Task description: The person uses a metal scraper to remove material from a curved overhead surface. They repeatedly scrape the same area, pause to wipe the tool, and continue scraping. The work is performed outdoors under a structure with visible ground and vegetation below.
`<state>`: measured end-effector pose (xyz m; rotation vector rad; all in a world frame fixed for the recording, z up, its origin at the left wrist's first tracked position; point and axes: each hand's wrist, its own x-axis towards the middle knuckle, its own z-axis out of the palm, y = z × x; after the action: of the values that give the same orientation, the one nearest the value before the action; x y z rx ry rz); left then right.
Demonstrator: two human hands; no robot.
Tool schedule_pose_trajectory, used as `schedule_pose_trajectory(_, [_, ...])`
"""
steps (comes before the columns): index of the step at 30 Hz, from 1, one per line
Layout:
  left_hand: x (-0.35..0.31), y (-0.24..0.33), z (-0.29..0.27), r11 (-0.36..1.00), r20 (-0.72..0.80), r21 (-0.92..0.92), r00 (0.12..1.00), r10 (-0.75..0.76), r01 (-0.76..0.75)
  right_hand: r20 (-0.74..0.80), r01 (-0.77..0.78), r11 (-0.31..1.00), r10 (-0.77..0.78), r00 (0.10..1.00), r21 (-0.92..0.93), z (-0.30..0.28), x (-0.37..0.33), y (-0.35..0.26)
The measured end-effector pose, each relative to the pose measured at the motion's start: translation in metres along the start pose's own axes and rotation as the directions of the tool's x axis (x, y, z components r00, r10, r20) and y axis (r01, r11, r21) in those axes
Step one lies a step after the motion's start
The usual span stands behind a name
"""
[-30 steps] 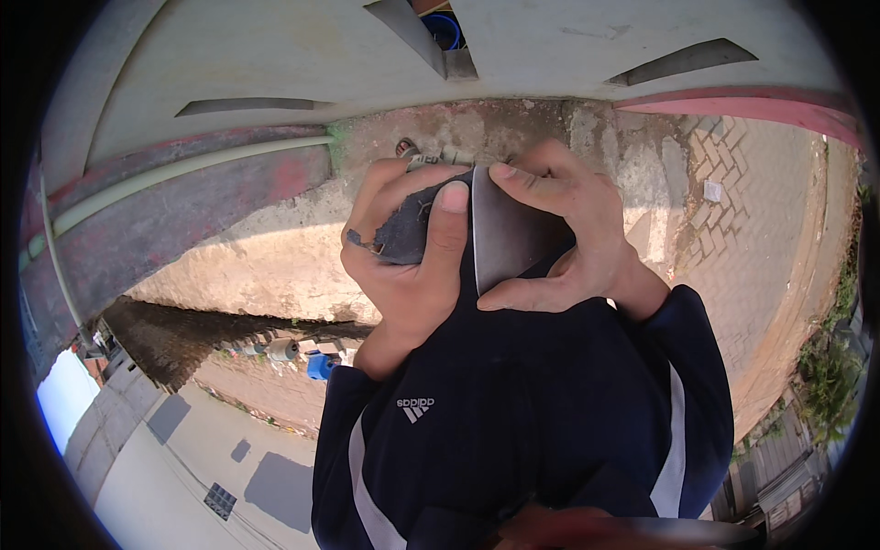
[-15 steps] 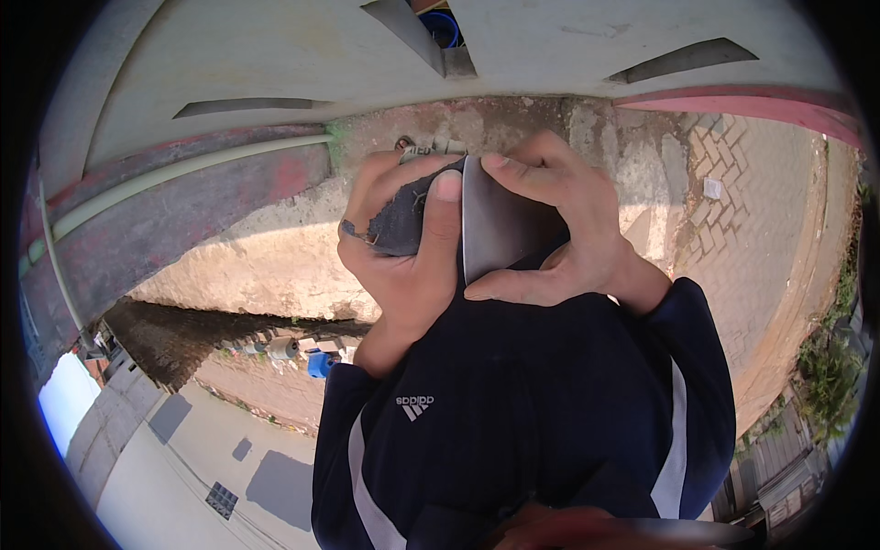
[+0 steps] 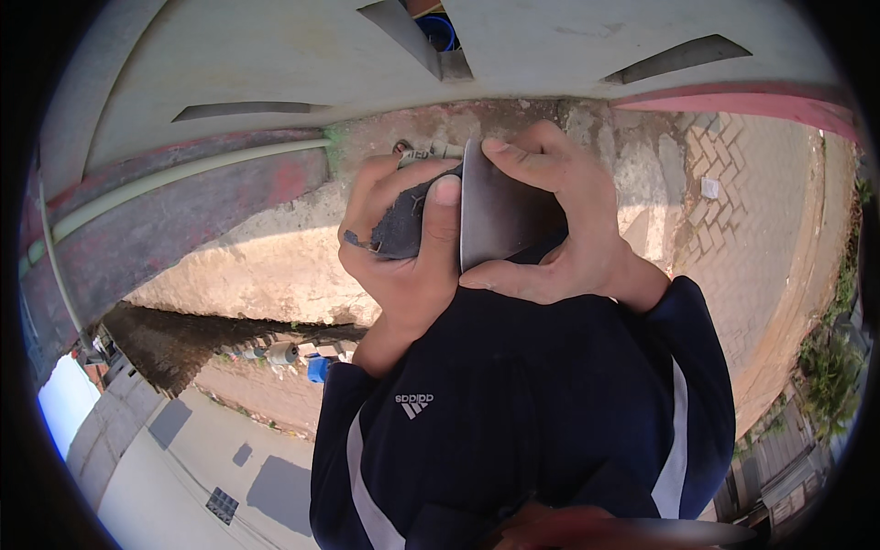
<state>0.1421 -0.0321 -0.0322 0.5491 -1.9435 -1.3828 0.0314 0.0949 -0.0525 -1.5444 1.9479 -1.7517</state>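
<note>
My left hand [image 3: 403, 243] is closed round a ragged dark grey piece [image 3: 401, 225]. It looks like worn cloth or rubber with a torn left edge, and my thumb lies upright along its right side. My right hand [image 3: 577, 215] grips a smooth dark grey, curved piece with a thin pale edge [image 3: 500, 206], fingers at its far end and thumb at its near end. That pale edge stands right beside my left thumb, so the two pieces are close together in front of my chest. Whether they are joined is hidden by my hands.
Beyond my hands rises a pale wall [image 3: 275, 55] with slot openings and a blue container [image 3: 438, 33] behind one. A pale pipe [image 3: 192, 177] runs along the wall's base at left. Paving bricks [image 3: 720, 183] lie at right. At lower left stands a blue bucket [image 3: 318, 368] near a dark ditch [image 3: 174, 339].
The curved piece and my right fingers have shifted slightly, tilting the pale edge a little further up and away from me. My left hand keeps nearly the same hold.
</note>
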Motion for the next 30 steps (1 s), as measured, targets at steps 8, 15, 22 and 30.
schedule_pose_trajectory(8, [-0.007, 0.003, -0.003, 0.997, 0.000, 0.056, 0.999, -0.043, 0.043, -0.025, -0.050, 0.999, 0.050, 0.998, 0.023, -0.002, -0.002, -0.006])
schedule_pose_trajectory(15, [-0.010, 0.004, -0.004, 0.999, -0.027, 0.008, 0.998, -0.054, 0.054, 0.018, -0.017, 1.000, 0.017, 1.000, 0.019, 0.004, -0.009, -0.015])
schedule_pose_trajectory(22, [-0.012, 0.003, -0.002, 0.999, -0.022, -0.004, 0.999, -0.050, 0.049, -0.076, 0.019, 0.993, -0.010, 0.997, 0.118, 0.007, -0.013, -0.003])
schedule_pose_trajectory(30, [-0.018, -0.003, -0.004, 0.995, 0.010, -0.038, 0.996, 0.094, -0.093, -0.094, -0.067, 0.992, 0.077, 0.993, 0.108, 0.005, -0.008, 0.002])
